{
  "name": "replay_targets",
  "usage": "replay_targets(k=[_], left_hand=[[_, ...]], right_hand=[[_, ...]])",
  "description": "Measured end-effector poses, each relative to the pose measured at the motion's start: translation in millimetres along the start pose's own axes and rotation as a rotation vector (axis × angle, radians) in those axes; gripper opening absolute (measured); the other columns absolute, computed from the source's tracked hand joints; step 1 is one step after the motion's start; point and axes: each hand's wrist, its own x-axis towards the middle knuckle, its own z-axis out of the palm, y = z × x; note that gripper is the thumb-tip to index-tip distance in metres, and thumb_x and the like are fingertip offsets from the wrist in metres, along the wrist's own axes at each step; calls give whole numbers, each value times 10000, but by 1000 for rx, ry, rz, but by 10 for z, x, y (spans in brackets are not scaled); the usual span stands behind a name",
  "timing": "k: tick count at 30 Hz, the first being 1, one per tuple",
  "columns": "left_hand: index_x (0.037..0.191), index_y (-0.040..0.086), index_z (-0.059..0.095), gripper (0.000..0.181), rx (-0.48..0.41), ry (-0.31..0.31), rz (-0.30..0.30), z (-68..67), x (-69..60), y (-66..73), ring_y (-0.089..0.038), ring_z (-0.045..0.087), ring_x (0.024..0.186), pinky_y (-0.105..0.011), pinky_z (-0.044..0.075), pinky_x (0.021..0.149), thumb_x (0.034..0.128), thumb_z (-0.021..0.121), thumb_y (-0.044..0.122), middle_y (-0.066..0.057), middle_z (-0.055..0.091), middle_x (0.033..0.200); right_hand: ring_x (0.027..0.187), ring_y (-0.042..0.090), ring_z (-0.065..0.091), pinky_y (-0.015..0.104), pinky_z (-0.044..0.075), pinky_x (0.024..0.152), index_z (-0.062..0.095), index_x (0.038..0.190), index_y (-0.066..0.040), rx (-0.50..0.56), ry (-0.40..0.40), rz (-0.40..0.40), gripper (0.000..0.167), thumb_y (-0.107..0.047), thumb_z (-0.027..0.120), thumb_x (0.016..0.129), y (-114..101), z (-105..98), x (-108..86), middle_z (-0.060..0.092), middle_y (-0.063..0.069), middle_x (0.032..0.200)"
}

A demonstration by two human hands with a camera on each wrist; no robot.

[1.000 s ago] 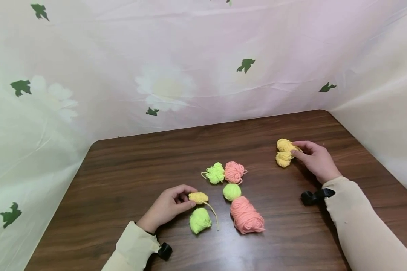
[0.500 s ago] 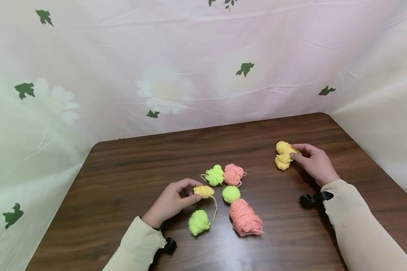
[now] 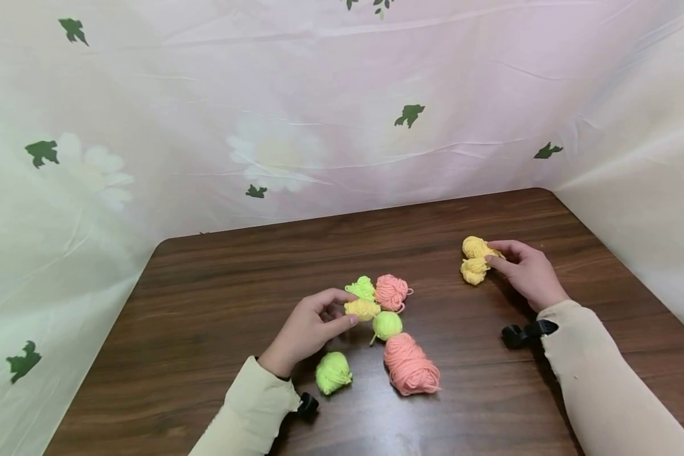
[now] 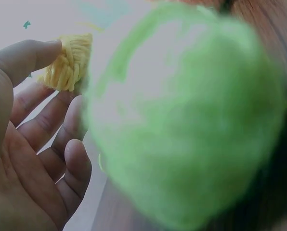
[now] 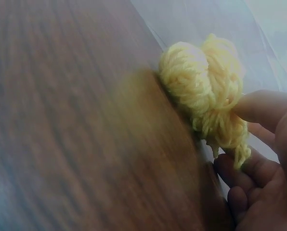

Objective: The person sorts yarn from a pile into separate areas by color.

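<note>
My left hand pinches a small yellow yarn ball between thumb and fingers, over the table's middle beside a round green ball. The left wrist view shows the thumb on that yellow yarn, the other fingers loosely bent. At the right, my right hand grips yellow yarn, which looks like two or more lumps together. In the right wrist view the thumb and fingers are on this yellow yarn bundle.
Behind the left hand's yarn lie a loose green bundle and a pink one. A larger pink skein and another green ball are nearer. A patterned cloth hangs behind the brown table.
My left hand has lifted the small yellow ball and carried it right and away from me, toward the green and pink yarn. My right hand has stayed almost still, gripping its yellow yarn.
</note>
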Motion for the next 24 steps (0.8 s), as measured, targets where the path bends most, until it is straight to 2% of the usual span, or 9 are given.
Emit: replay_targets(k=[9,17,24], left_hand=[[1175,156,709,269,-17,5,10,88,40,96,-151,599,711,-272,494,593,913,758,195,5,656,828],[1178,188,719,282,-56,12,15,147,90,215,-146,626,774,-273,515,628,899,767,191,14,691,969],[1169,170,723,267,-76,-7,23,213,152,252,-143,597,742,-254,484,583,907,762,200,-7,679,922]], right_hand=[[1083,249,494,248,421,766,578,1363,-36,-3,-4,3,531,-428,594,1005,-2,-2,3,580,205,1319],[1078,252,487,273,411,774,576,1363,-35,2,-2,9,536,-432,596,1003,-11,-2,-2,578,206,1320],[1074,250,489,277,410,775,580,1360,-32,4,0,7,527,-421,598,1004,-14,-2,-8,582,201,1311]])
